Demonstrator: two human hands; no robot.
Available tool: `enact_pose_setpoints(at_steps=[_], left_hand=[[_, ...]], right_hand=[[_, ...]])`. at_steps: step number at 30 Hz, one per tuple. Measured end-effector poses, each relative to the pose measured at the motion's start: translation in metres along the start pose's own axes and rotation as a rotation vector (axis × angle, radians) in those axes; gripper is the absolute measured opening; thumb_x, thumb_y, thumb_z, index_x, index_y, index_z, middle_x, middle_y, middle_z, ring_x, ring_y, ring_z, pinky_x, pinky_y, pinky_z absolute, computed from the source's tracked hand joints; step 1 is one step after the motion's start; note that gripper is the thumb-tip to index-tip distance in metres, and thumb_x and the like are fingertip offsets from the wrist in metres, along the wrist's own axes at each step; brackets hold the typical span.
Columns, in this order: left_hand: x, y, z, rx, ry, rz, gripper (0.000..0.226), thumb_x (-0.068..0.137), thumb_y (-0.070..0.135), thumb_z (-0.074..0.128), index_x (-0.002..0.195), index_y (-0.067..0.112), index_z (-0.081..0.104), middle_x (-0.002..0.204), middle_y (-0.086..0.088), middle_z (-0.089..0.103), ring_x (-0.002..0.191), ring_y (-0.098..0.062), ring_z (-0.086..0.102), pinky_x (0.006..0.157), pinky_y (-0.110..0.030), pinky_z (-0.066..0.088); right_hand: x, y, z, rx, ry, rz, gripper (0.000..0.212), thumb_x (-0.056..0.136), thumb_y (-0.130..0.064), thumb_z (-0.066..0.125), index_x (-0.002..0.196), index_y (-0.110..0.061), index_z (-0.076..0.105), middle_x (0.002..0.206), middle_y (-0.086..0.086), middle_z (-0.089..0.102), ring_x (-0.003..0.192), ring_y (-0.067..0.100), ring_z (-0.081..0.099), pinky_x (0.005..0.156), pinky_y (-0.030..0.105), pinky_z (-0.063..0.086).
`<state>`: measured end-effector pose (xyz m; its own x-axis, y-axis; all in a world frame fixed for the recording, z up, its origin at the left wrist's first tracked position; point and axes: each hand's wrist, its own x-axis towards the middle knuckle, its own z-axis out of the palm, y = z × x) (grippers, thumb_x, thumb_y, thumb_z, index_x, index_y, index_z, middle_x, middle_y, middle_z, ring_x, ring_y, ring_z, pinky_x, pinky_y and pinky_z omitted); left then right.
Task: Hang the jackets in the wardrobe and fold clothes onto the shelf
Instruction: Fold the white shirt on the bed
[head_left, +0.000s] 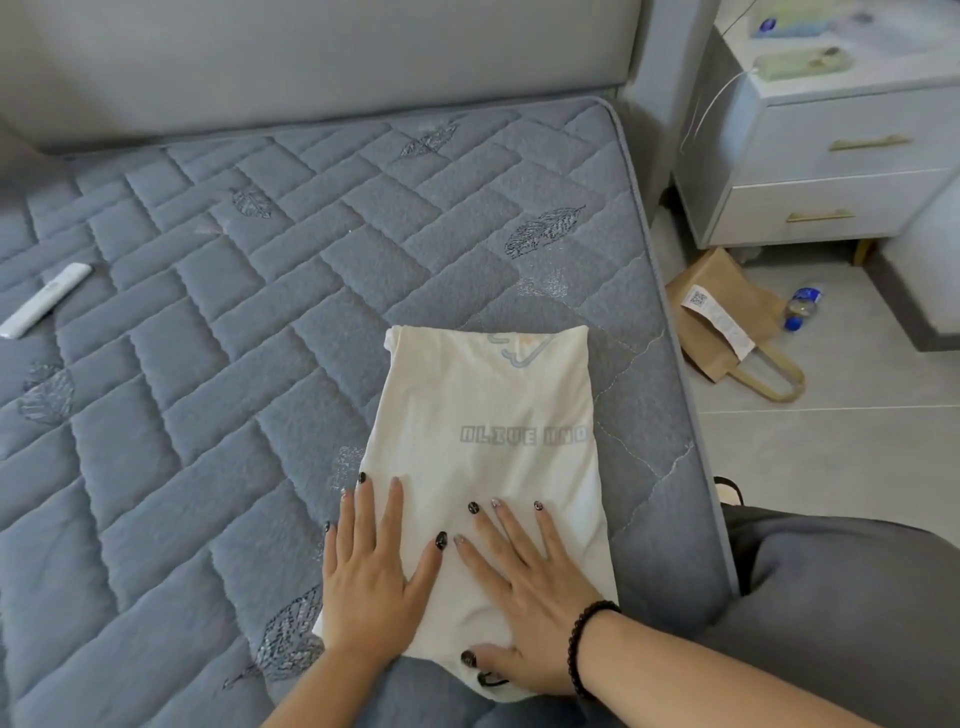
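Garment: a folded cream garment (488, 467) lay on the bed (208, 364), near its right edge.
Left hand (371, 566): pressed flat on it, fingers straight, slightly apart.
Right hand (530, 587): likewise flat, fingers spread.

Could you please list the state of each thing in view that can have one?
cream garment: folded, flat on mattress.
left hand: flat, pressing garment.
right hand: flat, pressing garment.
nightstand drawers: closed.
paper bag: lying on floor.
bottle: lying down.
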<state>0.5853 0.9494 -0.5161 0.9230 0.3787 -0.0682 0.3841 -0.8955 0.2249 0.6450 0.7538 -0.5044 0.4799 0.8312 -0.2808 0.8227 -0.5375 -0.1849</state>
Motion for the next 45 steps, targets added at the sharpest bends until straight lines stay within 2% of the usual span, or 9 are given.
enact_pose_setpoints(at_steps=[5, 10, 14, 17, 22, 26, 32, 37, 45], left_hand=[[-0.02, -0.007, -0.006, 0.055, 0.0, -0.012, 0.078, 0.083, 0.074, 0.0, 0.15, 0.037, -0.013, 0.163, 0.001, -0.005, 0.15, -0.018, -0.005, 0.121, -0.038, 0.005], [-0.039, -0.007, -0.02, 0.001, 0.031, -0.168, 0.088, 0.087, 0.074, 0.03, 0.152, 0.015, 0.021, 0.145, -0.009, 0.037, 0.131, -0.029, 0.037, 0.107, -0.043, 0.034], [-0.035, -0.005, -0.034, -0.401, -0.055, -0.358, 0.057, 0.083, 0.056, 0.063, 0.119, 0.015, 0.046, 0.109, -0.002, 0.056, 0.102, -0.025, 0.054, 0.079, -0.037, 0.043], [-0.033, -0.009, -0.044, -0.619, -0.15, -0.398, 0.025, 0.088, 0.033, 0.066, 0.086, 0.014, 0.049, 0.079, 0.0, 0.056, 0.081, -0.026, 0.055, 0.066, -0.036, 0.042], [-0.043, -0.016, -0.058, -0.988, -0.168, -0.491, 0.029, 0.09, 0.016, 0.064, 0.113, 0.001, 0.055, 0.085, -0.014, 0.059, 0.064, -0.023, 0.055, 0.057, -0.037, 0.048], [-0.061, -0.007, -0.079, -1.015, -0.317, -0.294, 0.082, 0.088, 0.012, 0.066, 0.139, 0.052, 0.017, 0.098, -0.003, 0.065, 0.06, -0.013, 0.059, 0.052, -0.023, 0.049], [-0.072, 0.011, -0.109, -1.035, -0.573, -0.202, 0.024, 0.09, 0.013, 0.064, 0.101, 0.03, 0.077, 0.071, 0.004, 0.063, 0.054, -0.011, 0.055, 0.057, -0.019, 0.047], [-0.035, 0.012, -0.12, -1.313, -0.55, -0.339, 0.023, 0.093, 0.007, 0.057, 0.107, 0.011, 0.074, 0.082, -0.016, 0.071, 0.056, -0.015, 0.061, 0.046, -0.019, 0.046], [0.089, 0.019, -0.13, -1.484, -0.44, -0.463, 0.024, 0.095, 0.009, 0.051, 0.111, 0.008, 0.069, 0.088, -0.011, 0.076, 0.064, -0.008, 0.072, 0.048, -0.015, 0.053]], right_hand=[[-0.021, -0.007, -0.001, -0.057, -0.089, -0.024, 0.106, 0.077, -0.082, 0.025, 0.145, -0.021, -0.028, 0.148, 0.007, -0.042, 0.13, 0.029, -0.047, 0.103, 0.062, -0.027], [-0.033, -0.015, 0.0, -0.124, -0.134, 0.075, 0.101, 0.083, -0.059, 0.043, 0.145, -0.023, -0.027, 0.151, 0.007, -0.036, 0.136, 0.033, -0.037, 0.103, 0.07, -0.015], [-0.042, -0.018, -0.005, -0.093, -0.208, 0.203, 0.099, 0.088, -0.014, 0.053, 0.146, -0.024, -0.026, 0.153, 0.006, -0.033, 0.14, 0.035, -0.029, 0.107, 0.07, 0.009], [-0.047, -0.015, -0.015, -0.085, -0.243, 0.226, 0.094, 0.092, -0.005, 0.051, 0.148, -0.025, -0.022, 0.155, 0.004, -0.029, 0.143, 0.034, -0.022, 0.109, 0.064, 0.021], [-0.056, -0.005, -0.043, 0.028, -0.186, 0.214, 0.052, 0.096, -0.006, 0.036, 0.147, -0.014, 0.025, 0.15, 0.012, 0.029, 0.14, 0.031, 0.026, 0.102, 0.043, 0.04], [-0.079, 0.016, -0.073, 0.131, -0.139, 0.279, 0.031, 0.09, -0.015, 0.049, 0.117, -0.023, 0.061, 0.119, 0.002, 0.061, 0.11, 0.023, 0.056, 0.089, 0.031, 0.047], [-0.115, 0.036, -0.105, 0.325, -0.147, 0.351, 0.04, 0.077, -0.003, 0.047, 0.103, -0.024, 0.069, 0.1, -0.003, 0.069, 0.091, 0.013, 0.062, 0.082, 0.031, 0.054], [-0.105, 0.058, -0.131, 0.483, 0.112, 0.418, 0.009, 0.082, -0.02, 0.064, 0.089, -0.025, 0.065, 0.084, -0.016, 0.065, 0.078, 0.0, 0.059, 0.064, 0.013, 0.047], [-0.026, 0.126, -0.163, 0.716, 0.475, 0.621, 0.031, 0.076, -0.024, 0.072, 0.104, -0.029, 0.059, 0.099, -0.011, 0.064, 0.09, 0.006, 0.059, 0.077, 0.025, 0.049]])
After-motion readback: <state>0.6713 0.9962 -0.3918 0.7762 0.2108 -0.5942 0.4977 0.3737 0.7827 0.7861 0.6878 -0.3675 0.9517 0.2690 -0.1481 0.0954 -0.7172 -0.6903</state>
